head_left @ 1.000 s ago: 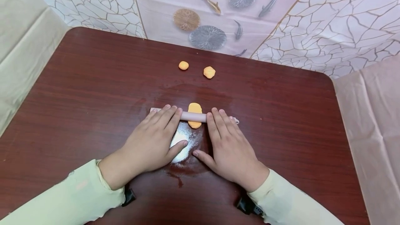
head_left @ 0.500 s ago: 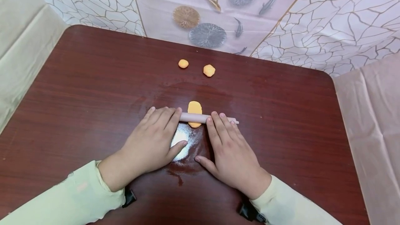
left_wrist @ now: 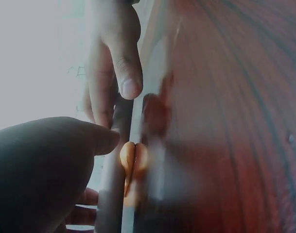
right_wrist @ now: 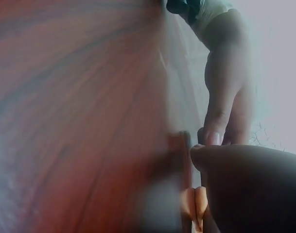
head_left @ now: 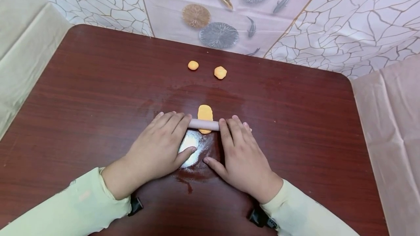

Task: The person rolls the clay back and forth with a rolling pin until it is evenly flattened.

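Flat under the pink rolling pin (head_left: 204,124) at mid-table lies one oval orange dough piece (head_left: 205,113); left hand (head_left: 159,148) and right hand (head_left: 241,156) press it, fingers straight (two dough balls (head_left: 193,65) beyond).

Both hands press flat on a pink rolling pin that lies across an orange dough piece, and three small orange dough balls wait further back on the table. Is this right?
Not quite. The head view shows only two small dough balls at the back, not three. The rest holds: left hand and right hand press flat on the rolling pin across the dough piece.
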`<state>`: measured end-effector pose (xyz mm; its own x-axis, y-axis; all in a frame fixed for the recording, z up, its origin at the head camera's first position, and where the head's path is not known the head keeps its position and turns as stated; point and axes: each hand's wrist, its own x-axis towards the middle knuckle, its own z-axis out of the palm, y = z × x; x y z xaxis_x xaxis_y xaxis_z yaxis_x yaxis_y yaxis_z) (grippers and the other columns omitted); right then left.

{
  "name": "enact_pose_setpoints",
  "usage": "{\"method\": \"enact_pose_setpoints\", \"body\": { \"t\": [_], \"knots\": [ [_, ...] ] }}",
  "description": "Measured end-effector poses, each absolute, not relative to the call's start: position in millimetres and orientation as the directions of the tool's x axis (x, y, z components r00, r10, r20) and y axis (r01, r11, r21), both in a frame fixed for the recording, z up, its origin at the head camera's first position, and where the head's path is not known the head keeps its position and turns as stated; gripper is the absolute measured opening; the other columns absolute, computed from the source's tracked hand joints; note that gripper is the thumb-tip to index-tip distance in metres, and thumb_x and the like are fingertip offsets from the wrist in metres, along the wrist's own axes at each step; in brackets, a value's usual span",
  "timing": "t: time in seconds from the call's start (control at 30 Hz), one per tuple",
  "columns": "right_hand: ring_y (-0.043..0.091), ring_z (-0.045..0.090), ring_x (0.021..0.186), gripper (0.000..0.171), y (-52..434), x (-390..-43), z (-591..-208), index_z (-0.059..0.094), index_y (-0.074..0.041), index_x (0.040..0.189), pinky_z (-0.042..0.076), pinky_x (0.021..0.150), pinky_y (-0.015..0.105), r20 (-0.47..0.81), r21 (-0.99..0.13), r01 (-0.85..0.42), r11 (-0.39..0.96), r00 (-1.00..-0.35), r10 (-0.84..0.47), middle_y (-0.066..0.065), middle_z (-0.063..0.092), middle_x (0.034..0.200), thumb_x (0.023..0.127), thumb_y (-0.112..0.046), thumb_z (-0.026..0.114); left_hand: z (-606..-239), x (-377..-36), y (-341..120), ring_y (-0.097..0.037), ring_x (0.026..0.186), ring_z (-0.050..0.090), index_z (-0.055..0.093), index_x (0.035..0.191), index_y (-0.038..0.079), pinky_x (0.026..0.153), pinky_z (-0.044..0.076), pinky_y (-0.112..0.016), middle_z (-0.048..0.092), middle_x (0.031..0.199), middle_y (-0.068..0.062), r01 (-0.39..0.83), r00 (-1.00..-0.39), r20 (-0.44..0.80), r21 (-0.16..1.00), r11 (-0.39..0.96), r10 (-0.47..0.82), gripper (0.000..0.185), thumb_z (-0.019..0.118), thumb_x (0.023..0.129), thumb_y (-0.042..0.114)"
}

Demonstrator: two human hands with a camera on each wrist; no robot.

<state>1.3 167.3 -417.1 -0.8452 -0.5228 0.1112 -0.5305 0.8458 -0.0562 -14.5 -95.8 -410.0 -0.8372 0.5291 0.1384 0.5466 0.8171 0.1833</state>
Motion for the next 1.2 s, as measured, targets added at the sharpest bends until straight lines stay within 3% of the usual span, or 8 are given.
{"method": "enact_pose_setpoints", "body": {
  "t": [0.13, 0.37, 1.2],
  "knots": [
    [0.043, 0.029, 0.159, 0.106, 167, 3, -417, 0.028, 0.002, 0.164, 0.029, 0.127, 0.058, 0.073, -0.058, -0.522, 0.851, -0.853, -0.517, 0.025, 0.030, 0.169, 0.093, -0.070, 0.061, -412, -12, -96, -0.038, 0.143, 0.049, 0.040, 0.161, 0.003, 0.123, 0.035, -0.058, 0.053, 0.153, -0.018, 0.551, -0.834, 0.123, 0.158, 0.819, 0.538, 0.092, 0.065, 0.095, 0.063],
    [0.040, 0.025, 0.161, 0.107, 168, 10, -414, 0.024, 0.000, 0.166, 0.027, 0.127, 0.059, 0.041, -0.032, -0.520, 0.854, -0.854, -0.519, 0.023, 0.026, 0.172, 0.094, -0.071, 0.059, -411, -7, -96, -0.037, 0.160, 0.029, 0.035, 0.163, 0.005, 0.128, 0.027, -0.055, 0.032, 0.171, -0.019, 0.512, -0.856, 0.014, 0.161, 0.844, 0.517, 0.094, 0.058, 0.097, 0.067],
    [0.038, 0.018, 0.163, 0.108, 174, 47, -408, 0.028, 0.001, 0.165, 0.029, 0.127, 0.055, -0.010, -0.023, -0.565, 0.825, -0.825, -0.565, 0.023, 0.018, 0.174, 0.092, -0.072, 0.063, -404, 33, -104, -0.040, 0.160, 0.027, 0.039, 0.162, 0.003, 0.125, 0.032, -0.059, 0.031, 0.171, -0.021, 0.541, -0.834, 0.017, 0.225, 0.810, 0.552, 0.096, 0.065, 0.094, 0.066]
  ]
}}
